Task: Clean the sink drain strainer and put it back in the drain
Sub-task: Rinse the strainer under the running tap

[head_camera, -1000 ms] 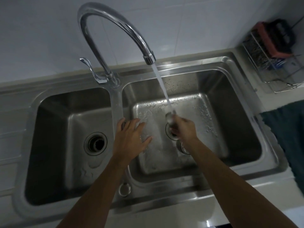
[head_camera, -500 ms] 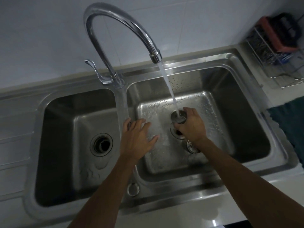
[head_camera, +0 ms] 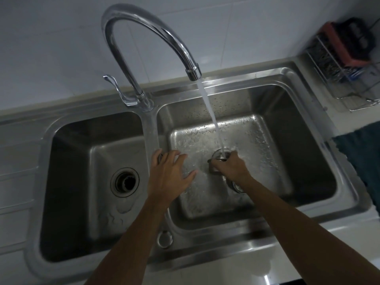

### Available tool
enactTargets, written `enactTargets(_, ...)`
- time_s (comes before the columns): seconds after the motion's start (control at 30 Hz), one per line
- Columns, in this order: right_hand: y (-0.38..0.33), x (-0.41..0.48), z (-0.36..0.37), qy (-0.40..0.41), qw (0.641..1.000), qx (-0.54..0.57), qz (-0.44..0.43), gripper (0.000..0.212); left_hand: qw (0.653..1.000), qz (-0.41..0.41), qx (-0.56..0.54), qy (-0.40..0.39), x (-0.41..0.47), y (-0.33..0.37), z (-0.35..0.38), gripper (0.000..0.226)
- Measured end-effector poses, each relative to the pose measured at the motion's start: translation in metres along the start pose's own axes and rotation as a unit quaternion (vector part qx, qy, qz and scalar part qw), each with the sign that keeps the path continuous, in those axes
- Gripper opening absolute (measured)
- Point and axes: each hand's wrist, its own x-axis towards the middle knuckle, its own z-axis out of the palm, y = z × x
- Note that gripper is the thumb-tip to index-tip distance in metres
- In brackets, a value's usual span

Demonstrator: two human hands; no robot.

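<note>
Two hands | right hand (head_camera: 232, 167) fingers gripping strainer (head_camera: 221, 154) under stream | left hand (head_camera: 170, 173) fingers spread, empty

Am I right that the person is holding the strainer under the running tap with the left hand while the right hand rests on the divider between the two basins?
Not quite: the hands are swapped. In the head view the right hand holds the strainer under the running tap, while the left hand rests, fingers spread, on the divider between the two basins.

Two basins (head_camera: 92, 177), one faucet (head_camera: 148, 27), two hands (head_camera: 168, 175), one strainer (head_camera: 221, 154)
</note>
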Motion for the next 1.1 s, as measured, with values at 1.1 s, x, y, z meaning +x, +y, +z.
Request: enactTargets(1.1,-0.034,0.020,-0.003,0.029,0.924,-0.333,-0.185,0.087,0.999,0.009,-0.007,0.034,0.000,-0.006,0.012,0.064)
